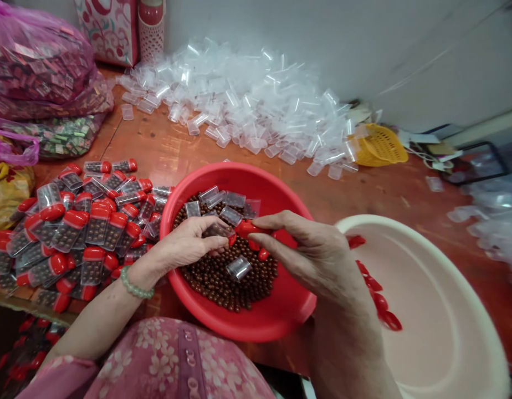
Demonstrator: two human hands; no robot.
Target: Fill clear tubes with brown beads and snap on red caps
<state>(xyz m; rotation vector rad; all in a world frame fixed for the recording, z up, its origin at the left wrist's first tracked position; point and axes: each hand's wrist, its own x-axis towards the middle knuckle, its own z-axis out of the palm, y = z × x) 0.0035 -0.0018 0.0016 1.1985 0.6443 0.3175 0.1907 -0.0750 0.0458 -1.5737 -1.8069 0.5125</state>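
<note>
My left hand [192, 238], with a green bead bracelet at the wrist, pinches a small clear plastic container [221, 230] above a red basin [295, 206]. My right hand [306, 252] grips a red plastic cap [245, 228] close to that container; more red pieces show under its fingers. Whether cap and container touch, I cannot tell. Brown balls [226, 291] fill the basin's bottom. Several clear containers [231, 216] lie on them at the far side, and a single one [239, 268] lies nearer the middle.
Capped containers of brown balls [100, 221] are heaped at left. Behind the basin spreads a pile of clear containers [239, 105], beside a yellow basket [380, 145]. A cream tub [422, 354] with red caps [379, 302] stands at right. Pink bags [40, 61] sit far left.
</note>
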